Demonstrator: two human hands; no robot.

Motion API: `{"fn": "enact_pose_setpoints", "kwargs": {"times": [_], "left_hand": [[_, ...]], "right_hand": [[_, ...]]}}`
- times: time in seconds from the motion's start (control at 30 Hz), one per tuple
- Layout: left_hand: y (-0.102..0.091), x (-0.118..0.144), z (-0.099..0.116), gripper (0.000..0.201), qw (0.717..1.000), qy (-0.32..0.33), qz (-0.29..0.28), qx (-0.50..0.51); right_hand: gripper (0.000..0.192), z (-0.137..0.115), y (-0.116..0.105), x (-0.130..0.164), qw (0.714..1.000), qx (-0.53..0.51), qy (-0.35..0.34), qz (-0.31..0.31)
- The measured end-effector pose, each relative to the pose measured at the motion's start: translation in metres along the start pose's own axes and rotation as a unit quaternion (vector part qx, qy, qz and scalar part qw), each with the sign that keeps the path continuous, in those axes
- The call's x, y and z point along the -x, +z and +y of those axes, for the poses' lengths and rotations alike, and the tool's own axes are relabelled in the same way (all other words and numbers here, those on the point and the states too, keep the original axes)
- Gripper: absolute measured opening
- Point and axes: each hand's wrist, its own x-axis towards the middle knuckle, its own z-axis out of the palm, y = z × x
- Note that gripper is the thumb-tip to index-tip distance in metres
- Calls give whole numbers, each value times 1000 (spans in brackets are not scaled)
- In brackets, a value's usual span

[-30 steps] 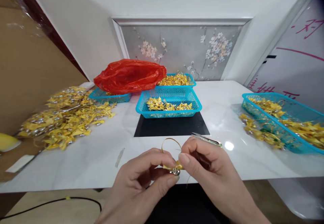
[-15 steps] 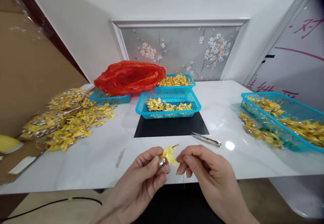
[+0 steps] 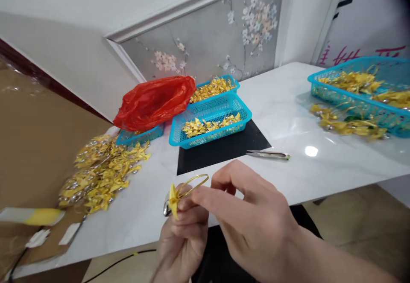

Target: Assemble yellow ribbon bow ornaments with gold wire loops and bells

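Head view: left hand (image 3: 184, 236) pinches yellow bow (image 3: 174, 196) with bell; right hand (image 3: 253, 227) fingertips pinch gold loop (image 3: 194, 183) just above. Loop formed; snips (image 3: 269, 154) beyond, untouched.

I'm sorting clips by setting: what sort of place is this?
Probably a home craft workbench: a white table with blue baskets of yellow bow trinkets, snips, and floral wall panelling behind.

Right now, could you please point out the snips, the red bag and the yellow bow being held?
snips (image 3: 268, 154), head view, blades' middle
red bag (image 3: 153, 101), head view, crumpled side
yellow bow (image 3: 174, 198), head view, folded centre
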Motion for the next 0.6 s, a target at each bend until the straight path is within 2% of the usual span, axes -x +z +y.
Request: {"fn": "enact_pose_setpoints", "kwargs": {"times": [0.13,0.3,0.4,0.5,0.53,0.6], "left_hand": [[-1,4,0,22,990,67,82,-89],[-3,2,4,19,947,127,173,-239],[-5,1,5,22,940,116,179,-267],[-7,3,3,24,926,146,160,-310],[-8,4,3,25,912,159,150,-347],[-10,4,4,22,866,158,137,-455]], "right_hand": [[27,-3,0,-2,999,12,-20,22],[32,-5,-2,-5,998,36,-46,38],[35,-4,-2,-5,997,43,-56,31],[31,-3,-2,-5,997,48,-56,27],[31,-2,-2,-5,997,50,-55,28],[34,-3,-2,-6,996,52,-62,32]]}}
